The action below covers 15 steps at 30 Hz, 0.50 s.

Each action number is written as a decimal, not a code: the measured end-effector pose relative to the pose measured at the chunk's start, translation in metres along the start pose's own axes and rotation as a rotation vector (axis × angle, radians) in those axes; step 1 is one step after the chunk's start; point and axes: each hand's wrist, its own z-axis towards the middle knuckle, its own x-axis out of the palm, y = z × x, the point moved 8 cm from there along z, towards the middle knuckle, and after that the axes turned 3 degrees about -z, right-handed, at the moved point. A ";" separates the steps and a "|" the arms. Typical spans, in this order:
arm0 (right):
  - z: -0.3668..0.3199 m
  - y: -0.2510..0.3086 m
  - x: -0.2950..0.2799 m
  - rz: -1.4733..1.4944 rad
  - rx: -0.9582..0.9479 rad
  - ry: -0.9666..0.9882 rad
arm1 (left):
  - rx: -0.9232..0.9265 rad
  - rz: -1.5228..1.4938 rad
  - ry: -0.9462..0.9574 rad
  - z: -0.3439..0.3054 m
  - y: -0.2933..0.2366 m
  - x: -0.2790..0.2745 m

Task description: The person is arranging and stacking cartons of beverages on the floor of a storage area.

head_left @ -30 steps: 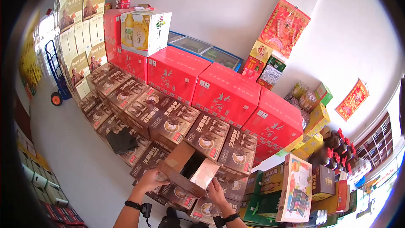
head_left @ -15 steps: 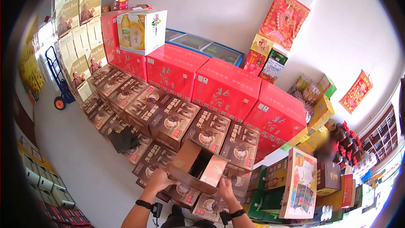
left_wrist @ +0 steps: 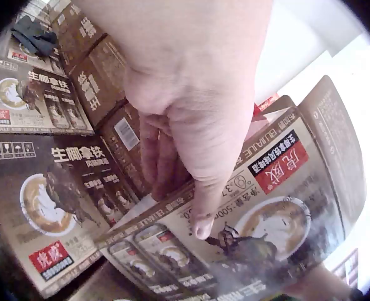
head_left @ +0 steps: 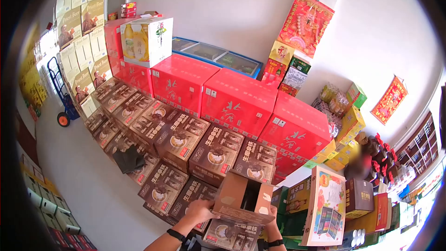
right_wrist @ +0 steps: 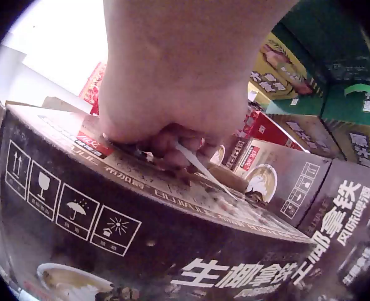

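Note:
A brown coffee-printed carton (head_left: 234,188) with its top flaps parted and a dark interior is between my two hands. My left hand (head_left: 200,211) grips its left edge. In the left wrist view, the thumb (left_wrist: 203,216) presses the printed side (left_wrist: 273,219) while the other fingers pass behind the wall. At the right end my right hand (head_left: 271,216) holds the carton. Close up in the right wrist view, its fingers (right_wrist: 172,153) curl at the carton's edge, beside a thin pale strip (right_wrist: 200,166). Matching brown cartons (head_left: 218,153) lie below and beyond.
Large red boxes (head_left: 237,107) line the back of the stack, with a white box (head_left: 160,42) on top. A dark cloth (head_left: 129,159) lies on the cartons at left. Green boxes (head_left: 297,225) and an upright gift box (head_left: 325,204) stand at right. A blue hand truck (head_left: 58,83) is far left.
Both hands have shifted right with the carton, which has turned so that its long side faces nearer to me. A brown carton below the hands shows more fully.

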 end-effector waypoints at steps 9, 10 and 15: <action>0.002 0.019 -0.037 -0.365 -0.333 -0.167 | 0.080 -0.055 -0.091 -0.006 0.026 0.029; -0.017 0.048 -0.030 -0.585 -0.449 -0.211 | 0.108 -0.067 -0.102 -0.011 0.040 0.039; -0.073 -0.024 -0.059 -0.620 -0.023 -0.043 | 0.202 0.036 -0.108 -0.056 0.075 0.066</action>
